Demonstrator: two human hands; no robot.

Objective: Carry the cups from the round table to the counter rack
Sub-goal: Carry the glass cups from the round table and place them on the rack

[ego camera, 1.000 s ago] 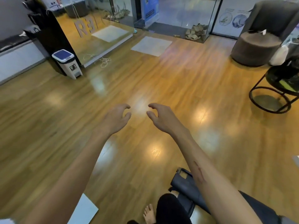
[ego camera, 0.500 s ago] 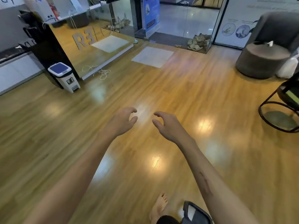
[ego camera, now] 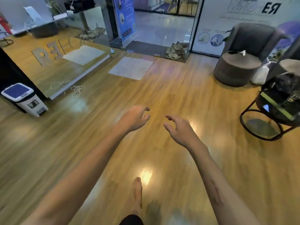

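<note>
Both hands are out in front over the wooden floor and carry nothing. The left hand has its fingers loosely curled and released, and the right hand is the same, thumb and fingers relaxed around empty air. One bare foot is mid-stride at 6 o'clock.

No cups can be made out anywhere in view. The round black table stands at about 3 o'clock, well apart from the hands, and what sits on it is dark and too blurred to name; if cups are there, they cannot be told apart. No rack shows either. A glossy reception desk lies at 10 o'clock, with a small white bin at 9 o'clock and a loose cord on the floor just beside the desk's base.

The step in hand looks like an empty-handed walk to fetch cups. To do it well, turn toward 3 o'clock and face the table squarely before reaching. Keep both hands free, so each can take one cup by its side wall. Watch the glossy floor underfoot, and steer well away from the cord when heading toward the desk later.
</note>
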